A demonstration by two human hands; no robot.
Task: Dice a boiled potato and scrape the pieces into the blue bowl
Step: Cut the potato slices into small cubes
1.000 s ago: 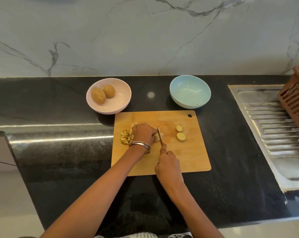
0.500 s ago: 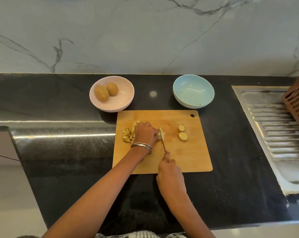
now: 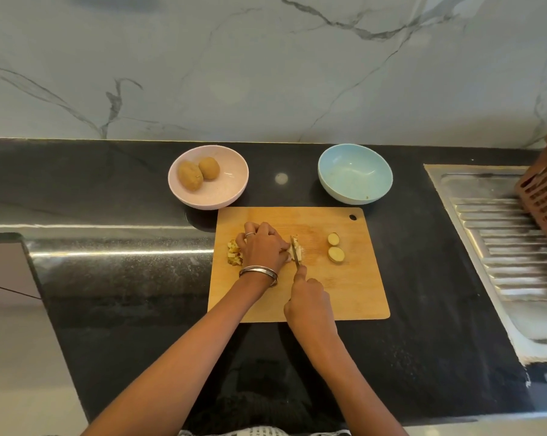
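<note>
Now our left hand (image 3: 262, 248) curls its fingers on the potato piece (image 3: 297, 251) on the cutting board (image 3: 344, 291), our right hand (image 3: 308, 302) grips the knife (image 3: 295, 251); the blue bowl (image 3: 355, 174) stands behind.

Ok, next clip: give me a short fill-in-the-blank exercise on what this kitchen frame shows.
1. The pink bowl holds ____ whole potatoes.
2. The right hand grips a ____, its blade down on the potato piece that the left hand steadies.
3. The blue bowl holds ____ diced pieces yet.
4. Two potato slices lie on the wooden ____, right of the blade.

Missing words: two; knife; no; cutting board
</note>
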